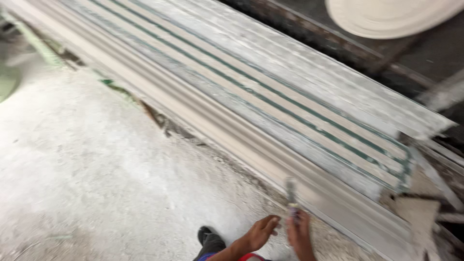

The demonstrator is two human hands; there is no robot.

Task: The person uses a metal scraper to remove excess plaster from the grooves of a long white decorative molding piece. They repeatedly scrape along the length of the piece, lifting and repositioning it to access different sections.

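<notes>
Right hand [300, 236] fingers clenched round a blurred small tool [291, 197], left hand [260, 233] released beside it, near long plaster moulding [251, 140], dusty floor [96, 159].

Floor [87, 159]: pale, dusty, plaster-spattered concrete. Long white moulded strip [251, 145] lies on it diagonally, touching grooved mould board [270, 92] with green lines beside it. Debris scraps [159, 121] along strip's near edge.

— How many of each thing?
— Two hands, left hand [258, 233] and right hand [300, 237] — one thin tool [291, 195], one long moulding [251, 140], one round plaster disc [386, 17], one shoe [207, 235].
</notes>
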